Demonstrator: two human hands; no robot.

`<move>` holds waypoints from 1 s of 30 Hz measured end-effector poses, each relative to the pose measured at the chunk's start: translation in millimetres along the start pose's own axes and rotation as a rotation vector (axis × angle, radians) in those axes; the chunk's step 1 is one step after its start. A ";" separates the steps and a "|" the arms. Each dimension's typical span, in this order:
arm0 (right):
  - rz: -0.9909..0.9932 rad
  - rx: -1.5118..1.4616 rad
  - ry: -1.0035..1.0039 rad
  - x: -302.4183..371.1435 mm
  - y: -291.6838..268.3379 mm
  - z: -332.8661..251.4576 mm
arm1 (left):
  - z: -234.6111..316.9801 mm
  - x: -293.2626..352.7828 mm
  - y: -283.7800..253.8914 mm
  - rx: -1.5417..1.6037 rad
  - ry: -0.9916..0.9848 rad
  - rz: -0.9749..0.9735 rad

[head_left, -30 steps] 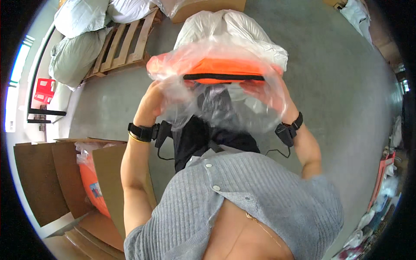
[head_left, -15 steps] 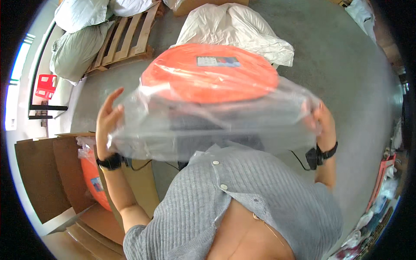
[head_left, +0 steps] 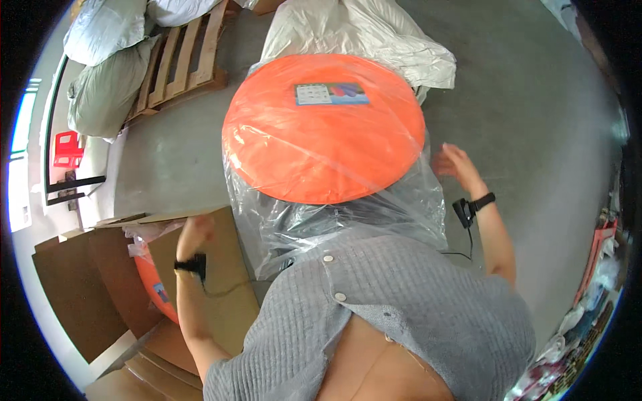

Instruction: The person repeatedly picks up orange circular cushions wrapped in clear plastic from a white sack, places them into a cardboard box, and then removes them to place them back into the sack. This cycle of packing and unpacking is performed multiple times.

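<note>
A big round orange disc (head_left: 321, 140), packed in a clear plastic bag (head_left: 348, 224), lies in front of me with a picture label (head_left: 331, 93) on top. The loose end of the bag spreads toward my body. Beside its right edge, my right hand (head_left: 458, 164) is held apart from the plastic, fingers loosely spread and empty. My left hand (head_left: 196, 234) is over the flap of an open cardboard box (head_left: 217, 260) at the left; its fingers are blurred. Inside that box another orange disc (head_left: 148, 277) in clear plastic is partly visible.
White cloth sacking (head_left: 361, 33) lies behind the disc. A wooden pallet (head_left: 180, 67) with stuffed sacks (head_left: 107, 87) stands at the far left, near a red stool (head_left: 67, 148). Assorted plastic-wrapped things (head_left: 568, 334) line the right edge.
The bagged disc, held up between both hands before, now lies lower and flatter in front of me. My hands have let go; the left moved down toward the box, the right inward beside the bag.
</note>
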State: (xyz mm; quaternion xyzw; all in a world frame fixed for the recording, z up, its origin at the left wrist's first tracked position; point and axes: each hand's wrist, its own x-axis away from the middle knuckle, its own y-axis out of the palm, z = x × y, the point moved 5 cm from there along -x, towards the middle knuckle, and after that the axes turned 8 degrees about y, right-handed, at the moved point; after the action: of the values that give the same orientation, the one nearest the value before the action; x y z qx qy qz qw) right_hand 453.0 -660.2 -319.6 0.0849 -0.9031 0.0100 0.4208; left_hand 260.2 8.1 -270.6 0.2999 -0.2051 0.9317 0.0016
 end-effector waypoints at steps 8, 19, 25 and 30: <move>-0.077 -0.188 0.060 -84.1 63.1 -46.5 | 120.6 -193.6 3.1 0.182 -0.017 0.012; 0.165 -0.208 -0.189 -82.7 60.5 -75.2 | 108.2 -176.8 58.2 0.589 0.049 0.004; 0.106 0.090 -0.777 -0.6 95.0 -194.0 | 78.7 -115.6 60.2 1.041 0.355 0.151; 0.097 0.188 -1.170 110.3 126.2 -294.6 | 117.7 -106.7 58.3 1.472 0.605 0.150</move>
State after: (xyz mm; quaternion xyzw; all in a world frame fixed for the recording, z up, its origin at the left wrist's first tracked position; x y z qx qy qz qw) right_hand 586.3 -525.6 -38.6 0.0719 -0.9831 0.0604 -0.1573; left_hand 406.0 -77.6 -265.9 -0.0566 0.4522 0.8665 -0.2037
